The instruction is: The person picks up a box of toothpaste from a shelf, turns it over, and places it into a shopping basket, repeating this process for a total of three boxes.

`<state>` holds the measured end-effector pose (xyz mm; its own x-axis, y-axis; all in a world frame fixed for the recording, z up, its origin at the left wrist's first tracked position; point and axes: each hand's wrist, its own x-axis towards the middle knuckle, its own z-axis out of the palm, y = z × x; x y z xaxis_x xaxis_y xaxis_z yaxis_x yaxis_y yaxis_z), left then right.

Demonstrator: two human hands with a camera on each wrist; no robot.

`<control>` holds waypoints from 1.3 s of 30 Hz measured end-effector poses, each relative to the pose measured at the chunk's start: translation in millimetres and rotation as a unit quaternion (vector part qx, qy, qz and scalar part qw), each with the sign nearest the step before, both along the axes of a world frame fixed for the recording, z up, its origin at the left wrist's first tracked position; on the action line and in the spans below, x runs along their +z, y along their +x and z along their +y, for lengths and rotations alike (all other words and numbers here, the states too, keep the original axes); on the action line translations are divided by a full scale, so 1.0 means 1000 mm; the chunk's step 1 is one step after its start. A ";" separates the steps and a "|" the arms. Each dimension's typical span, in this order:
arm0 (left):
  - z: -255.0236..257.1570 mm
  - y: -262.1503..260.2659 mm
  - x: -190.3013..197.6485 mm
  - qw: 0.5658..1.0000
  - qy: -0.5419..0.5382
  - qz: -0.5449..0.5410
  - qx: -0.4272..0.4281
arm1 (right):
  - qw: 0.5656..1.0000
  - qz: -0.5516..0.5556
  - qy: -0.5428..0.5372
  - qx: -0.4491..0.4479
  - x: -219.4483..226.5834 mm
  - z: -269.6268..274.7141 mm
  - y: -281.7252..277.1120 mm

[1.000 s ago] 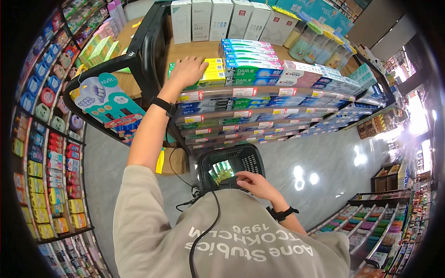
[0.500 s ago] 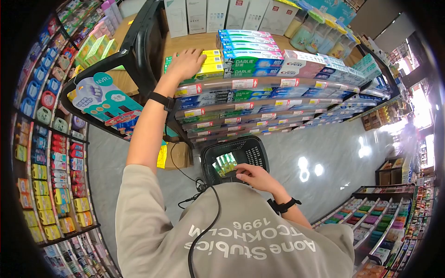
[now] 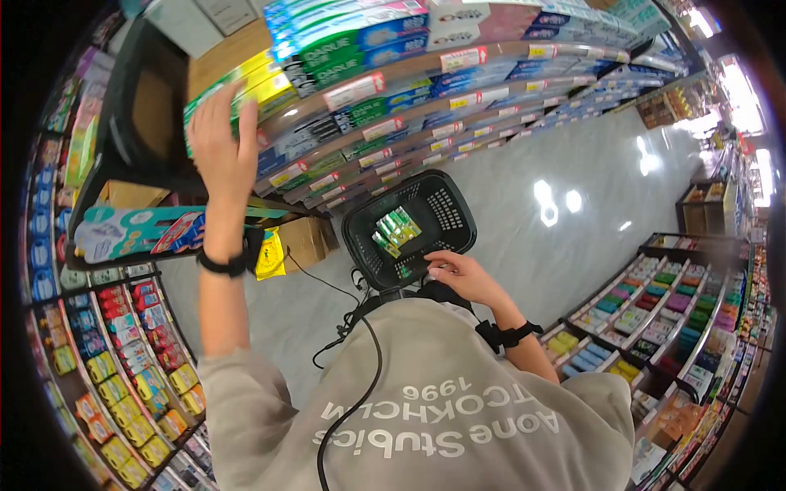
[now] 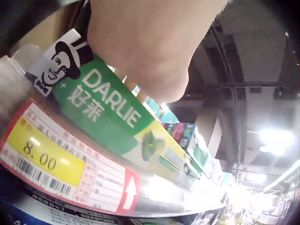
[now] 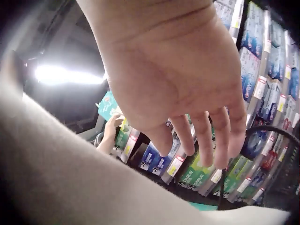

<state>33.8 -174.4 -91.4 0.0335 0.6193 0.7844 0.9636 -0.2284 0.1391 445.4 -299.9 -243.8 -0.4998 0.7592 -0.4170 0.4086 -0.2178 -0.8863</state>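
My left hand (image 3: 221, 151) lies over a row of green-and-yellow toothpaste boxes (image 3: 274, 86) on the top shelf, fingers fairly straight and thumb apart. Up close in the left wrist view, a green DARLIE toothpaste box (image 4: 108, 105) sits just beyond the wrist; the fingertips are hidden there. My right hand (image 3: 465, 277) hovers by the near rim of a black shopping basket (image 3: 468, 231), holding nothing. Its fingers hang loosely in the right wrist view. Inside the basket lie several green-and-white packs (image 3: 397, 227).
Blue-and-green DARLIE boxes (image 3: 352, 53) are stacked right of the yellow ones. A price tag (image 4: 56, 161) lines the shelf edge. Left of the shelf, a black frame carries a hanging display card (image 3: 123, 233). A cardboard box (image 3: 311, 245) stands on the floor, and cables run near the basket.
The head view has turned and tipped down, so the shelf appears higher and further left. My left hand stays at the yellow boxes; its thumb now shows spread from the fingers.
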 end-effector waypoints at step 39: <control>-0.165 0.120 -0.718 0.715 -0.488 -0.383 0.323 | 0.916 -0.373 -0.108 -0.097 -0.787 0.099 0.009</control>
<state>154.0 -339.6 -809.3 -0.7140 0.5763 -0.3976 0.3800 0.7959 0.4713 454.0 -201.3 -1031.2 0.1208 0.6626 -0.7392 0.8183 -0.4880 -0.3037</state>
